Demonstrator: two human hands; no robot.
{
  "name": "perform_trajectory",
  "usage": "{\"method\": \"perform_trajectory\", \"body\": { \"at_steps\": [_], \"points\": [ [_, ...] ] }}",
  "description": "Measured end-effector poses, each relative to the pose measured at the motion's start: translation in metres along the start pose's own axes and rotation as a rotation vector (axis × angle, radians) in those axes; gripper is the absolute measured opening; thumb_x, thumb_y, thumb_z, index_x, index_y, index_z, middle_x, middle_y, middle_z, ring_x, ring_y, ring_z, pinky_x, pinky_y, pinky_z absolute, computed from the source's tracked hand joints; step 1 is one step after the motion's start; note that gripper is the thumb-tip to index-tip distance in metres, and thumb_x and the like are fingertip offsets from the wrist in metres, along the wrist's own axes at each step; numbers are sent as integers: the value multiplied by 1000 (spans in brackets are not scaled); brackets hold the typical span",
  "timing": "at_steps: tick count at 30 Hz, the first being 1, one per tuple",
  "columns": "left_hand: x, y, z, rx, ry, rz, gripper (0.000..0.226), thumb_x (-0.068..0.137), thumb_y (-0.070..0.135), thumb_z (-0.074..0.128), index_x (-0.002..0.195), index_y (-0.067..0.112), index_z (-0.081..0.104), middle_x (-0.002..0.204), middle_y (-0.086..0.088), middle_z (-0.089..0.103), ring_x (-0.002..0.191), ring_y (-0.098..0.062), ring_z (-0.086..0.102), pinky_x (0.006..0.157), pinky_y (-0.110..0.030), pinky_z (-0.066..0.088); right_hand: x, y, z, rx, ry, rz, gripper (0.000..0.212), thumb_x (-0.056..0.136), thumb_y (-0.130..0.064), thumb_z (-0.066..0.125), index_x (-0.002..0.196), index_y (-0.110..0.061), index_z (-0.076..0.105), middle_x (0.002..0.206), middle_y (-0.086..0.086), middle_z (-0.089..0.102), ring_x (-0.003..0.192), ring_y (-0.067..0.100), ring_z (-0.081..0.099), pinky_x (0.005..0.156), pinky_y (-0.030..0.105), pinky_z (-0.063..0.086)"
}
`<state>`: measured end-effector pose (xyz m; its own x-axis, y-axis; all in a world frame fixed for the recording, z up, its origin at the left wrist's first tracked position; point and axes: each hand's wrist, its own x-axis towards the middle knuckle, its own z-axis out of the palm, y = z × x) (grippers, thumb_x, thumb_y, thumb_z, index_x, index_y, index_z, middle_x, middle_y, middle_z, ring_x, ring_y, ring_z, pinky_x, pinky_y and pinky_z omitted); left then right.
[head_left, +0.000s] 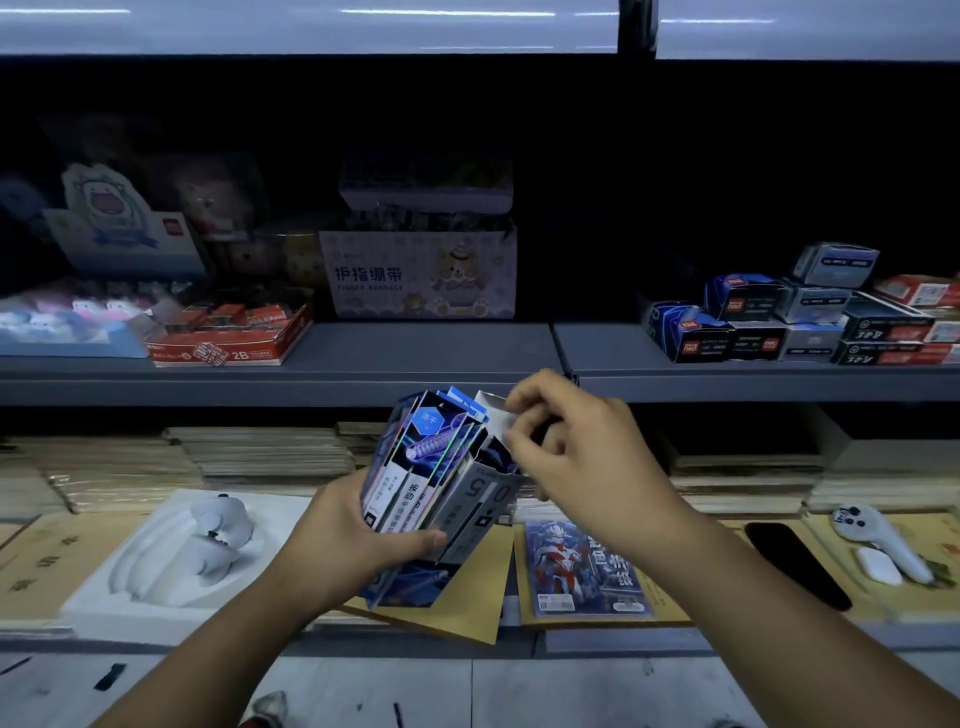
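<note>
Holding glossy blue-black pen boxes | left grip curled round them | right grip pinching white flap

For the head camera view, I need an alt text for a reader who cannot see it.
A left hand grips a box of blue pen packs while the right hand pinches its white top flap, in front of a shop shelf. A finger bandage box stands on that shelf behind.
</note>
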<state>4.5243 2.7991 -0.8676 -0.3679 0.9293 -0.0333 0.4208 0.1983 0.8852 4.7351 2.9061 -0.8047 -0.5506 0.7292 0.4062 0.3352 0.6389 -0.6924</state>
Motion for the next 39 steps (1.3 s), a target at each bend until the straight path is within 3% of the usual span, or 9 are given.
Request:
{"method": "perform_trajectory", "body": {
  "at_steps": [3, 6, 10, 14, 17, 23, 30, 35, 39],
  "points": [
    [0, 0, 0, 6, -1, -4, 45, 65, 29, 94, 102, 25, 68, 94, 13, 78, 86, -8, 76, 74, -33, 63, 0, -1, 2, -52, -18, 12, 9, 93, -15, 71, 88, -23, 70, 65, -27, 62, 56, 5, 59, 56, 13, 44],
    [0, 0, 0, 29, -5, 21, 44, 65, 29, 94, 101, 27, 68, 94, 15, 78, 86, -6, 75, 73, -30, 63, -1, 2, 4, -94, -91, 31, 9, 95, -19, 69, 88, -24, 74, 64, -20, 61, 59, -4, 59, 54, 11, 37],
    [0, -3, 1, 68, -9, 38, 46, 64, 31, 95, 101, 28, 67, 95, 17, 77, 87, -4, 74, 74, -26, 62, -4, -6, 3, -14, 93, -120, 8, 95, -16, 69, 92, -24, 71, 79, -17, 60, 65, 1, 56, 60, 11, 36],
    [2, -4, 3, 83, -37, 43, 52, 61, 35, 96, 104, 29, 68, 97, 16, 77, 89, -5, 74, 77, -29, 62, -3, -13, 5, 14, 100, -214, 5, 93, -23, 72, 97, -26, 73, 88, -11, 60, 62, 13, 51, 62, 16, 39],
    [2, -3, 6, 71, -36, 46, 48, 63, 30, 96, 102, 28, 68, 96, 15, 77, 88, -6, 74, 79, -31, 63, 0, -10, 9, 64, 41, -159, 6, 88, -23, 79, 89, -28, 75, 89, -8, 56, 61, 12, 49, 62, 21, 41],
    [1, -3, 7, 71, -32, 40, 46, 63, 27, 96, 100, 27, 69, 94, 12, 78, 85, -8, 74, 78, -33, 63, -1, -10, 11, 125, 34, -116, 19, 85, -17, 82, 96, -27, 70, 88, -8, 55, 58, 20, 46, 58, 22, 41],
    [1, -2, 6, 54, -39, 47, 46, 65, 27, 95, 103, 28, 68, 95, 10, 78, 87, -9, 75, 77, -33, 63, -3, -10, 13, -14, -51, -94, 16, 87, -35, 79, 85, -28, 65, 85, -9, 51, 67, 6, 49, 64, 24, 42],
    [1, 1, 7, 40, -33, 21, 43, 66, 26, 95, 100, 23, 69, 91, 7, 78, 81, -11, 76, 72, -32, 63, -1, -10, 15, 100, 67, -94, 17, 93, -22, 74, 78, -20, 65, 82, -5, 52, 68, 10, 51, 64, 26, 43],
    [-1, 1, 6, 57, -33, 26, 40, 70, 24, 92, 103, 22, 70, 84, 13, 78, 71, -3, 73, 59, -18, 54, 8, -9, -7, 400, 234, 42, 10, 99, -15, 66, 90, -14, 62, 77, 13, 67, 57, 23, 61, 54, 37, 51]
  ]
}}
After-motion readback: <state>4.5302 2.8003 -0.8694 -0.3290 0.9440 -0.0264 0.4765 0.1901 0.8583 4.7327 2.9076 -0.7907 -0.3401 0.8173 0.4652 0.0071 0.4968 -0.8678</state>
